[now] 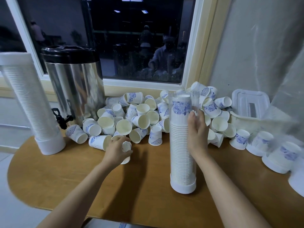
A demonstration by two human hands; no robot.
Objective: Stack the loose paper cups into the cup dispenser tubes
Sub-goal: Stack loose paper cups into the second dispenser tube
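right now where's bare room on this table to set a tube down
Bare: the table's near strip between the left tube and the centre tube. Crowded: the cup pile under the window, and upturned cups at far right.

Wooden table (148,186), brown, with a rounded left end, set against the wall below a window (139,46) in a white frame (189,63); the dark glass carries dim reflections of ceiling lights and of figures. At rear left stands a steel urn (74,89) with a black lid (69,54) and a black tap (61,118) near its base. At right rear sits a white plastic basket (256,122), a white rectangular lid (250,102) propped at its back. Clear plastic sheeting (283,79) hangs at far right.
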